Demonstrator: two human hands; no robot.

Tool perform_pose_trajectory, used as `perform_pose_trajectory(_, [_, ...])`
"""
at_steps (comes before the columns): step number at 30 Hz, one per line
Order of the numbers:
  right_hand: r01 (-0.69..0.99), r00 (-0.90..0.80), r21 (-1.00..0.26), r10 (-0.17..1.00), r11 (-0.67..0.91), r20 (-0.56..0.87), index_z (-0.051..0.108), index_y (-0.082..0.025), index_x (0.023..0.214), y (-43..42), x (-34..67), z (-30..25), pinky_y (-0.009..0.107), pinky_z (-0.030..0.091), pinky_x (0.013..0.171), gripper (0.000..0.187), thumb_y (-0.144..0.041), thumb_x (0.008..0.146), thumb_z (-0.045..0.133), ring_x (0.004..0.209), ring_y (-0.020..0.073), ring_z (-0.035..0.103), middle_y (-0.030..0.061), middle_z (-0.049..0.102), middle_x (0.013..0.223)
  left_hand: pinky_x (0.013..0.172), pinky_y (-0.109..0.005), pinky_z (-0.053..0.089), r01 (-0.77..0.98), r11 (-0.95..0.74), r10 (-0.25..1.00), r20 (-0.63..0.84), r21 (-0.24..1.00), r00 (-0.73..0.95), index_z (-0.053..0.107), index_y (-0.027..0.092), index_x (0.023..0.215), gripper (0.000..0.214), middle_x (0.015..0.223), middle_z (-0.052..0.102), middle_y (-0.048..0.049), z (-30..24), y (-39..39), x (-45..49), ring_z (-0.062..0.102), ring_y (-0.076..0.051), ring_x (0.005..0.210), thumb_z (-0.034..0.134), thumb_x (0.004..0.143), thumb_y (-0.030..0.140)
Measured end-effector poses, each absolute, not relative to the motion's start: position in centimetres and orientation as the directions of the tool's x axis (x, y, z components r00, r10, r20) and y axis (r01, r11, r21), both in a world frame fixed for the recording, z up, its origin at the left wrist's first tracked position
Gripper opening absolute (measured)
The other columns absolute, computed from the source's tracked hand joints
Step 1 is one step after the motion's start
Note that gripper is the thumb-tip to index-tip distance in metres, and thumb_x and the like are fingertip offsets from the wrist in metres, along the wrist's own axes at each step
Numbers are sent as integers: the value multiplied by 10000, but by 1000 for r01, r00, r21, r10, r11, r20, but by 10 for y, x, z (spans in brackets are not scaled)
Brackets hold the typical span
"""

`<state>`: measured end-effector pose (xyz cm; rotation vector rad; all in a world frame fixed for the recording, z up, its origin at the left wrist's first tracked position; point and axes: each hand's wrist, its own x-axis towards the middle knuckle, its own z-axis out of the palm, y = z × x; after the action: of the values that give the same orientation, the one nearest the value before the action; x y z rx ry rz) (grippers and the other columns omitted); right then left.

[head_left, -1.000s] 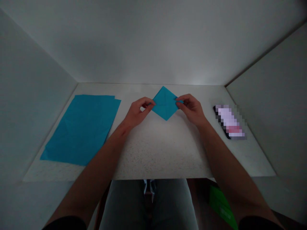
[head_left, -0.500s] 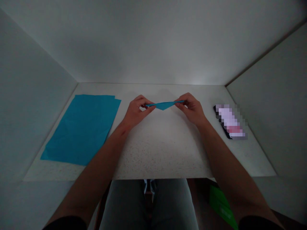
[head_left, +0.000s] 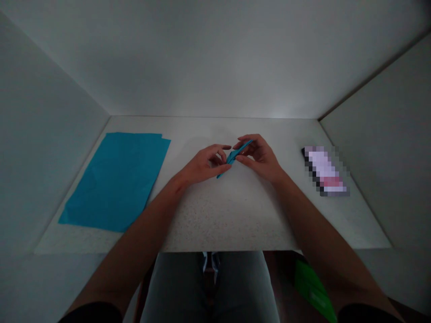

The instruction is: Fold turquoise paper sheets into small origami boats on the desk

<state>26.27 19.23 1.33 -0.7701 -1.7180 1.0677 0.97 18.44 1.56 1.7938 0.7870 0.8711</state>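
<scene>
A small folded piece of blue paper [head_left: 232,157] is held above the white tabletop, slanting from lower left to upper right. My left hand [head_left: 210,163] pinches its lower part between thumb and fingers, the index finger stretched out above it. On the other side, my right hand [head_left: 261,157] grips the upper part, thumb below and fingers behind. Part of the paper is hidden by the fingers, and its exact folded shape is hard to make out.
Large blue paper sheets [head_left: 116,179] lie stacked on the table's left side. A phone [head_left: 325,170] with a blurred-out screen rests at the right. Walls enclose the speckled white tabletop [head_left: 222,220] on three sides. Something green [head_left: 314,289] sits below the table at right.
The folded paper has turned from nearly level to a steep slant, its left end now lower and nearer me. Both hands have drawn closer together, the left one moving right and down.
</scene>
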Motion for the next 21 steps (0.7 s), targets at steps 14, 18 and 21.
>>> perform_pose_trajectory(14, [170,-426,-858,821,485,379,498,-407,1604,181,250,12,418,649,944,850,-541,868,902,1196,270,652,97,567,1539,637,-265,624,28,-225,844,181,974,505,573,296,1483,758,1550,605,-181,12,178,20,778,-171,864,928,817,354])
perform_pose_trajectory(18, [199,-391,-840,827,504,404,547,-410,1550,184,253,11,404,665,910,798,-527,853,917,1158,259,619,89,523,1487,672,-259,633,26,-242,843,196,970,501,604,287,1459,715,1511,647,-165,12,182,16,776,-164,868,922,822,363])
perform_pose_trajectory(21, [176,-372,-838,823,516,428,561,-422,1524,185,254,11,382,672,887,744,-494,871,909,1156,247,599,81,491,1468,702,-263,642,43,-265,846,210,963,490,599,275,1455,683,1493,658,-161,11,184,15,762,-147,846,897,844,341])
